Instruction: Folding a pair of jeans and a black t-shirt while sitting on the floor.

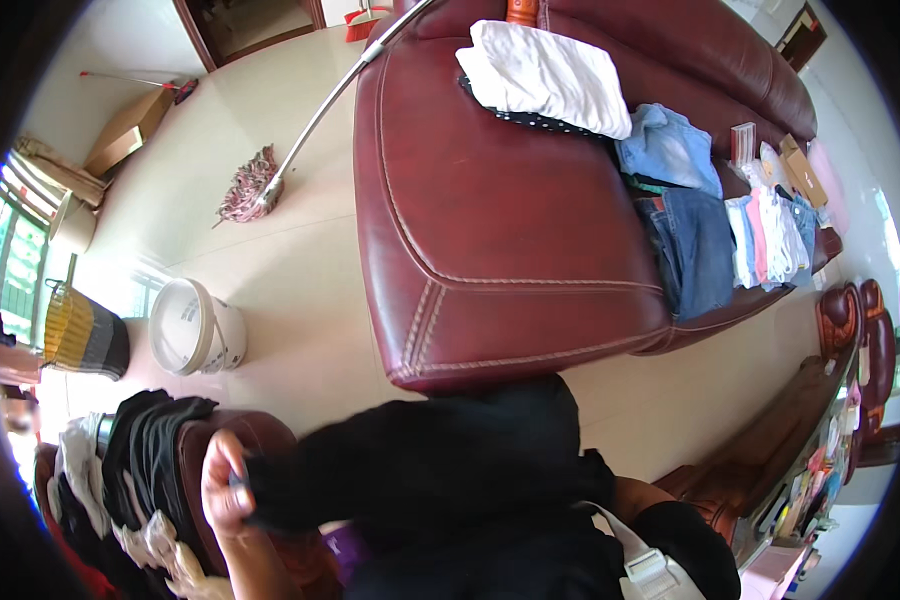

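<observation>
My left hand [227, 484] pinches one end of a black garment [450, 457] between thumb and fingers. The cloth hangs spread across the lower middle of the view, in front of my body. My right hand is hidden behind it; only a bit of my right arm [640, 496] shows at the cloth's right edge. Just beyond the garment stands the dark red leather sofa [510, 225]. On its seat lie a folded white garment [544, 79] atop a black dotted one [529, 118], folded light blue jeans [667, 150] and folded dark blue jeans [688, 251].
Several folded clothes [769, 236] lie along the sofa's right. A mop [251, 187] leans on the sofa's left side. A lidded white bucket [195, 326] stands on the tiles. Dark clothes [146, 450] drape a red leather seat at left. A cluttered table [750, 540] stands right.
</observation>
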Motion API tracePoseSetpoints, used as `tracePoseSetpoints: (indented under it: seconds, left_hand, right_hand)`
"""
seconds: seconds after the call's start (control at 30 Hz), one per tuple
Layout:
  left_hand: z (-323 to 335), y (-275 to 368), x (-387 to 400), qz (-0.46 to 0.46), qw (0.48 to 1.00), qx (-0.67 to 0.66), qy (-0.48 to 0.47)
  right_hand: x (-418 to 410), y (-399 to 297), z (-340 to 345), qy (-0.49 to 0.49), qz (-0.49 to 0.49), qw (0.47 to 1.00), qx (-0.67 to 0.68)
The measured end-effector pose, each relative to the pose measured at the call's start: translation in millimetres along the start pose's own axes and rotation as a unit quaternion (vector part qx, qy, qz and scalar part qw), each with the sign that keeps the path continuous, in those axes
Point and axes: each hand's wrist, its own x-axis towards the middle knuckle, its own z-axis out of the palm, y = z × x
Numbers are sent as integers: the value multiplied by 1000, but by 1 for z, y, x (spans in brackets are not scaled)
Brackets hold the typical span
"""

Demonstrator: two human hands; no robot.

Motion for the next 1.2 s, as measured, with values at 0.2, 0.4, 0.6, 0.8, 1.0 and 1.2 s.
tracePoseSetpoints:
  seconds: [0.2, 0.4, 0.6, 0.8, 1.0, 1.2]
  left_hand:
    - [59, 23, -36, -4, 968, -3, 252]
    - [93, 19, -36, -38, 983, -65, 169]
    - [129, 4, -25, -23, 982, -57, 181]
    - [118, -6, -16, 33, 984, 137, 106]
    - [90, -18, -10, 97, 956, 268, 72]
    - [100, -26, -56, 43, 978, 205, -12]
  right_hand:
    - [-54, -56, -74, 114, -255, 944, 177]
    - [-191, -102, -59, 165, -546, 820, -46]
    - [-213, -83, -21, 200, -617, 635, -421]
    - [-222, -97, -72, 349, -594, 695, -205]
    - [-337, -194, -132, 498, -694, 488, -178]
    - [-415, -232, -106, 483, -765, 387, -177]
